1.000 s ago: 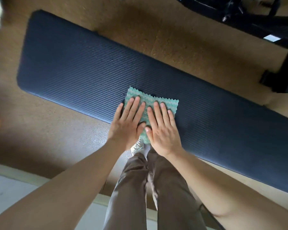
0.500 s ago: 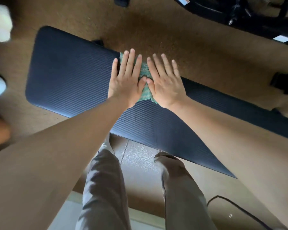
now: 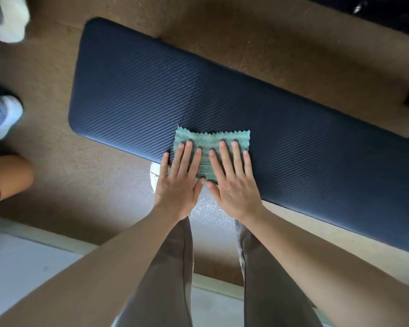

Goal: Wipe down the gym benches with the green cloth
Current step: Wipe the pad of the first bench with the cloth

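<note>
My left hand (image 3: pixel 177 185) and right hand (image 3: pixel 234 185), flat and open, drew the green cloth (image 3: pixel 210 140) back to my edge.
One pass across the blue pad (image 3: pixel 293 138) looks done; more strips remain.

Left hand (image 3: pixel 178 182) and right hand (image 3: pixel 234 185) press flat on green cloth (image 3: pixel 210 141) at near edge of bench pad (image 3: pixel 293 128).

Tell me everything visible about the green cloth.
The green cloth is a small, roughly rectangular piece, mottled teal-green with paler streaks, and looks like soft woven fabric. Its far edge is cut in a zigzag. It lies flat on the dark ribbed bench, at the pad's near edge. The left hand and right hand press on it side by side with straight fingers, covering much of its near part.
</note>
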